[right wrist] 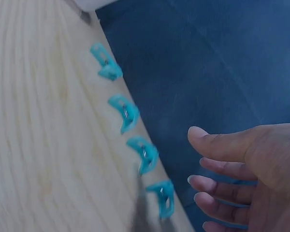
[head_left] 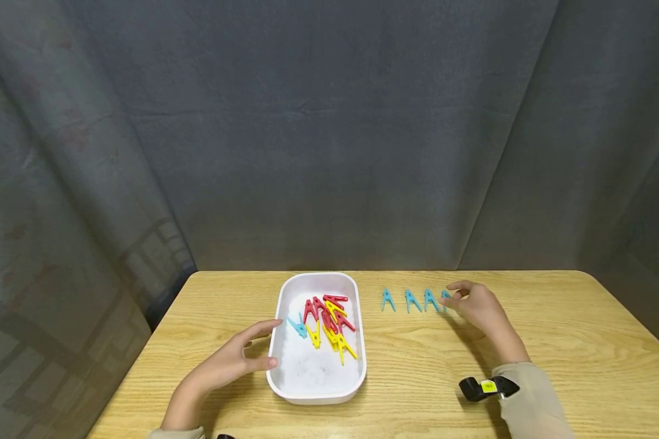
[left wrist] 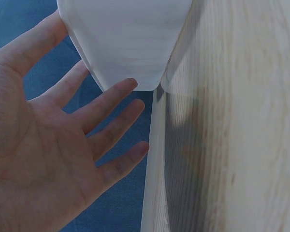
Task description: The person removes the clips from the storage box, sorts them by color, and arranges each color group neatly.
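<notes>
Several blue clothespins [head_left: 429, 300] stand in a row on the table, right of a white tray [head_left: 317, 393]. My right hand [head_left: 475, 308] is just beside the rightmost clothespin [right wrist: 165, 200], partly covering it in the head view. In the right wrist view a gap shows between the loosely bent fingers and that clothespin, and nothing is held. My left hand [head_left: 233, 363], thumb and fingers spread, is at the tray's left side, its fingertips at the rim. Inside the tray lie red clothespins [head_left: 345, 321], yellow clothespins [head_left: 313, 335] and blue [head_left: 298, 327] at the left.
The wooden table [head_left: 417, 390] runs out on both sides of the tray. Behind its far edge hangs a dark grey curtain [head_left: 329, 152]. A black wrist camera [head_left: 474, 389] sits on my right sleeve, above the tabletop.
</notes>
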The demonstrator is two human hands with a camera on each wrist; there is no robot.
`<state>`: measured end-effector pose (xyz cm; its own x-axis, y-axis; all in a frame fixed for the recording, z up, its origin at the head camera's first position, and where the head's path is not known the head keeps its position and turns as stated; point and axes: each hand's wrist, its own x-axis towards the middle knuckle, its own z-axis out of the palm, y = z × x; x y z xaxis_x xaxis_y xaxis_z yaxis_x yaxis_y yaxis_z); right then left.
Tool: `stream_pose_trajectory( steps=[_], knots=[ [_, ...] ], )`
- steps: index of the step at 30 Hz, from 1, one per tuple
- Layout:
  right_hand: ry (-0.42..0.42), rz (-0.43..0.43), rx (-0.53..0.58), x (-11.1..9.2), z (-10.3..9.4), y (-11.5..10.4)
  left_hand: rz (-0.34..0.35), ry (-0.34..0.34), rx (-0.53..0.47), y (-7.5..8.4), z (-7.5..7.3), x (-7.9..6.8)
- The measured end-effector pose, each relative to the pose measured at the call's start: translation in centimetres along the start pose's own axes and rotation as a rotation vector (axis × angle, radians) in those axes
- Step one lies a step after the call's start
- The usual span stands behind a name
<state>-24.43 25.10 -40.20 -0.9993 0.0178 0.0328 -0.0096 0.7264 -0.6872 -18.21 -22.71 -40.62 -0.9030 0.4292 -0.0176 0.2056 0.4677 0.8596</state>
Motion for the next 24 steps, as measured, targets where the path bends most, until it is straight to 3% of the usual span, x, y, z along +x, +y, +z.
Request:
stream_pose_trajectory(
  steps=[24],
  knots=[
    [0.113, -0.251, -0.009, -1.4, 2.8, -6.5, 0.006, -0.007, -0.005, -0.1, 0.0, 0.0]
  ],
)
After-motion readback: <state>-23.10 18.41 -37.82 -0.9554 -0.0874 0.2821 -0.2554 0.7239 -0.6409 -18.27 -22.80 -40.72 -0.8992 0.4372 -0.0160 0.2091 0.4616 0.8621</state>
